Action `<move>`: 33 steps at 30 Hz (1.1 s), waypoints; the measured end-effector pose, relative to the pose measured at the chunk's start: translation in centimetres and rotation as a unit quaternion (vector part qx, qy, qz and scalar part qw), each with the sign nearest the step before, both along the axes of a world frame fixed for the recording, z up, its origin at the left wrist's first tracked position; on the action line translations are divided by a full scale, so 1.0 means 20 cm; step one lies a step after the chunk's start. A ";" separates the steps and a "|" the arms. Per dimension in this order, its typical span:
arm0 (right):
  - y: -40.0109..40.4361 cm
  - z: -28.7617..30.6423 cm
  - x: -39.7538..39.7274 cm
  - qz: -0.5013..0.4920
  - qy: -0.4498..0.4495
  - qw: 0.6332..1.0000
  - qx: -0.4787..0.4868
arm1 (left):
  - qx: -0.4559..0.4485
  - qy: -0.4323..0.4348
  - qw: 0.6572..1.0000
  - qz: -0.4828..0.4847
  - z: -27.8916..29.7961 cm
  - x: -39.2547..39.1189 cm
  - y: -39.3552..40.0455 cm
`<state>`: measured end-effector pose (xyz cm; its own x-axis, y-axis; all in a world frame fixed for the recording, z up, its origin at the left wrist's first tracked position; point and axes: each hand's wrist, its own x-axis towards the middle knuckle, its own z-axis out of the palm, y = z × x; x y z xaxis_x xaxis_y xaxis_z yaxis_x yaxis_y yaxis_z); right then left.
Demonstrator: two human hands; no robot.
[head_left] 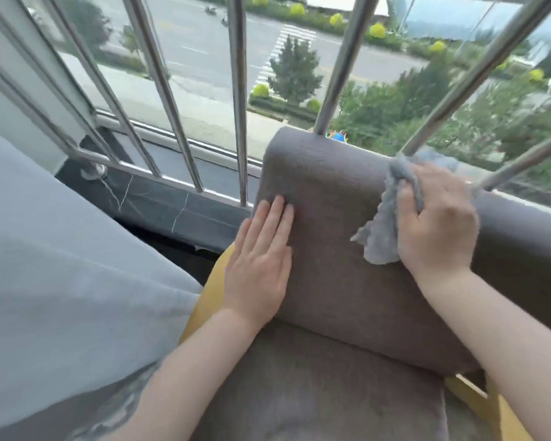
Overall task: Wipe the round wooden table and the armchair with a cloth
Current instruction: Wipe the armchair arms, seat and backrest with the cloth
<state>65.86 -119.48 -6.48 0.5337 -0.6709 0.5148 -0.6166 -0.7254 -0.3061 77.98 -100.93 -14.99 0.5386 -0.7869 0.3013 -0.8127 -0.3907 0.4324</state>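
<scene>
Grey-brown armchair (337,237) back cushion as landmark: left hand (261,259) flat on its left edge, fingers straight, steadying it. Right hand (436,224) near cushion's top right, clutching grey cloth (385,230), pressing to wipe. Window bars (239,90) beyond cushion. Round table not visible.

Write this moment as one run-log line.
stage: wiping armchair backrest | right hand: grips grey cloth on backrest | left hand: flat on backrest | table: not in view
</scene>
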 end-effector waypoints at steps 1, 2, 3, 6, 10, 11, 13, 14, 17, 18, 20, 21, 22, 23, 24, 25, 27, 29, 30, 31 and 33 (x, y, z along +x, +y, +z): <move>0.06 -0.02 0.11 0.044 0.012 0.999 -0.012 | 0.015 0.024 1.000 0.013 -0.10 0.00 0.11; 0.11 -0.04 0.20 0.105 0.032 0.994 -0.019 | 0.039 0.035 0.999 0.013 -0.22 0.00 0.22; 0.13 -0.02 0.28 0.170 0.057 0.984 -0.023 | 0.073 0.034 0.997 -0.004 -0.33 0.01 0.31; 0.06 0.07 0.38 0.299 0.129 0.945 -0.041 | 0.166 0.018 0.985 -0.044 -0.56 0.09 0.48; 0.06 0.15 0.45 0.326 0.162 0.930 -0.047 | 0.195 0.040 0.979 -0.032 -0.61 0.15 0.50; 0.10 0.14 0.51 0.313 0.163 0.934 -0.054 | 0.183 0.044 0.982 -0.033 -0.62 0.15 0.50; 0.21 0.13 0.67 0.277 0.182 0.936 -0.121 | 0.169 0.057 0.983 -0.044 -0.64 0.14 0.51; 0.25 0.12 0.76 0.259 0.222 0.922 -0.181 | 0.161 0.056 0.984 -0.047 -0.64 0.14 0.52; 0.40 0.06 0.96 0.216 0.505 0.809 -0.209 | 0.146 0.054 0.986 -0.053 -0.67 0.16 0.51; 0.45 -0.03 0.99 0.213 0.571 0.772 -0.180 | 0.145 0.058 0.986 -0.053 -0.67 0.16 0.51; 0.61 -0.25 0.99 0.236 0.686 0.675 -0.135 | 0.140 0.060 0.987 -0.047 -0.68 0.16 0.52; 0.69 -0.36 0.96 0.260 0.734 0.616 -0.125 | 0.140 0.062 0.987 -0.047 -0.68 0.16 0.52; 0.74 -0.44 0.92 0.298 0.750 0.578 -0.124 | 0.142 0.067 0.986 -0.048 -0.69 0.16 0.52; 0.74 -0.47 0.88 0.324 0.741 0.572 -0.138 | 0.144 0.072 0.986 -0.048 -0.69 0.16 0.52; 0.72 -0.44 0.85 0.338 0.726 0.580 -0.149 | 0.143 0.071 0.986 -0.045 -0.68 0.16 0.52; 0.68 -0.39 0.82 0.339 0.706 0.600 -0.162 | 0.143 0.067 0.987 -0.044 -0.68 0.16 0.52; 0.56 -0.28 0.79 0.322 0.658 0.650 -0.204 | 0.146 0.055 0.987 -0.043 -0.68 0.15 0.52; 0.49 -0.29 0.77 0.286 0.596 0.709 -0.246 | 0.148 0.055 0.986 -0.044 -0.67 0.15 0.52; 0.52 -0.33 0.76 0.263 0.582 0.730 -0.243 | 0.147 0.057 0.986 -0.047 -0.67 0.15 0.52; 0.57 -0.41 0.75 0.259 0.587 0.730 -0.236 | 0.144 0.057 0.987 -0.050 -0.68 0.16 0.53; 0.65 -0.62 0.64 0.296 0.584 0.725 -0.213 | 0.135 0.051 0.988 -0.051 -0.68 0.16 0.53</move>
<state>78.59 -106.48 -18.81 0.9021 -0.0584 -0.4275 0.1838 -0.8444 0.5032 81.23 -90.30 -28.64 0.4685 -0.8832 0.0209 -0.8119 -0.4211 0.4044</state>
